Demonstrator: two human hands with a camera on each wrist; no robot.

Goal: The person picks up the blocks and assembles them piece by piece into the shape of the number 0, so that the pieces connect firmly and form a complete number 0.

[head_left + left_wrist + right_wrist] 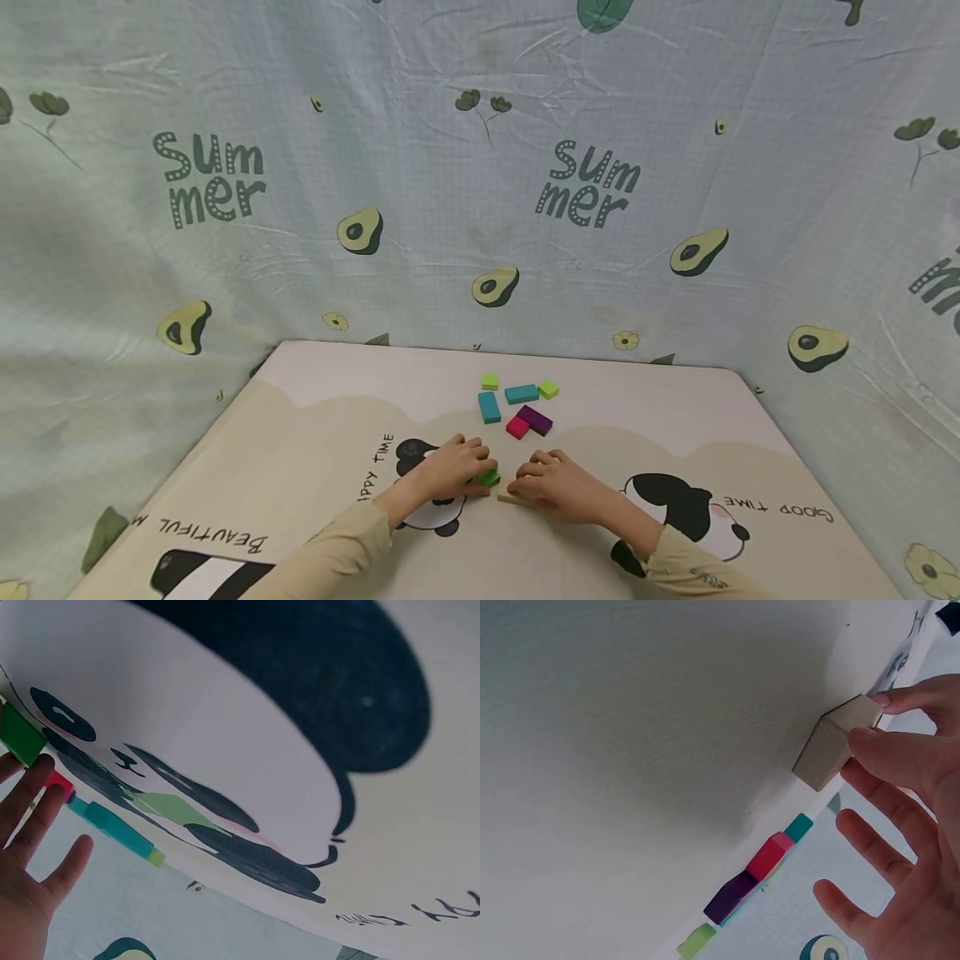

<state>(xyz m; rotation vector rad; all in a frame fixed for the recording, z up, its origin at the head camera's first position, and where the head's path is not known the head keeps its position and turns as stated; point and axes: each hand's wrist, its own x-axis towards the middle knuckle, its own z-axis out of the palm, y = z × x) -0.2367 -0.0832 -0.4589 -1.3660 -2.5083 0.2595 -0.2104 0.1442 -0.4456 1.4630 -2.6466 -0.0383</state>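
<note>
My left hand pinches a green block above the panda print. The left wrist view shows that green block at the edge, partly cut off, with the other fingers spread. Close by on the right, my right hand grips a plain wooden block. In the right wrist view the thumb and forefinger hold the wooden block at one end, low over the tabletop, while the remaining fingers stay loosely extended. A small gap separates the two held blocks.
Beyond the hands lie a red block touching a purple block, two teal blocks, and two lime blocks. They rest on a panda-printed table. A patterned curtain hangs behind the table's far edge.
</note>
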